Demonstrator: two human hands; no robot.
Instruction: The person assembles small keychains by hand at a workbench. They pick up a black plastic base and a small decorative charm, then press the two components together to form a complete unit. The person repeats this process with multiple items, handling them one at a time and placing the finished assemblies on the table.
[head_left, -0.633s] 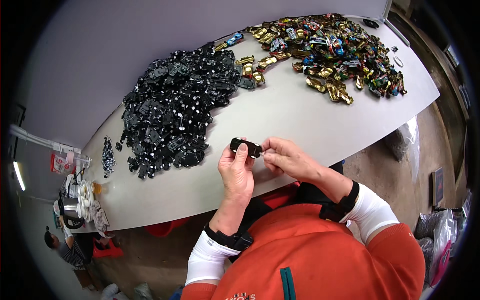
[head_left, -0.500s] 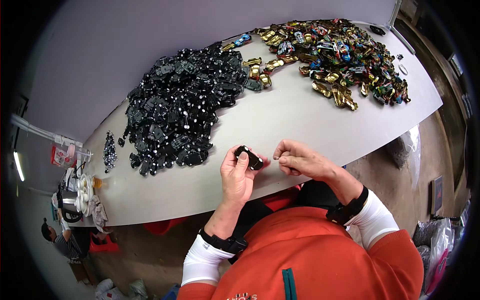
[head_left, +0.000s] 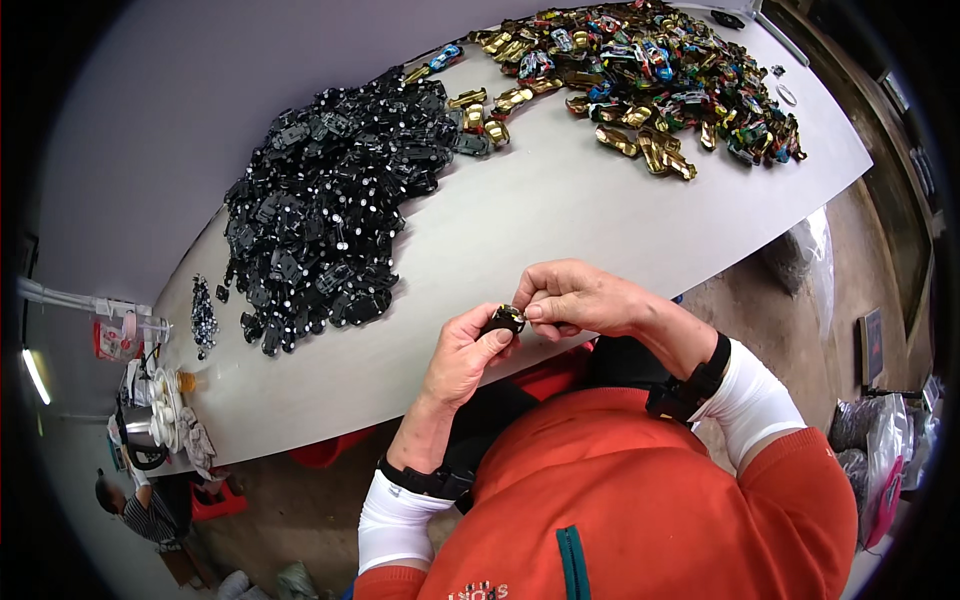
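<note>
My left hand (head_left: 460, 362) is closed round a small black toy car chassis (head_left: 507, 318), gripping it between thumb and fingers above the near edge of the table. A few yellowish spots show on it. Against its right end, the thumb and forefinger of my right hand (head_left: 588, 298) are pinched together, the other fingers curled in. Whatever small piece may be between those fingertips is hidden. Beyond my hands, to the left, lies a big heap of black toy car chassis (head_left: 320, 210) with white wheel ends. At the far right is a heap of shiny gold and multicoloured toy car bodies (head_left: 650, 85).
A narrow pile of tiny dark and pale parts (head_left: 204, 318) sits at the table's left. Past it stand stacked white dishes (head_left: 167, 410) beside a cloth. Another person (head_left: 150, 510) is at the far left. Clear plastic bags (head_left: 815, 255) rest beyond the table's right edge.
My right hand has come left to meet the chassis, its fingertips now at the chassis's end. The left hand has tilted the chassis. The whole view has shifted slightly.
</note>
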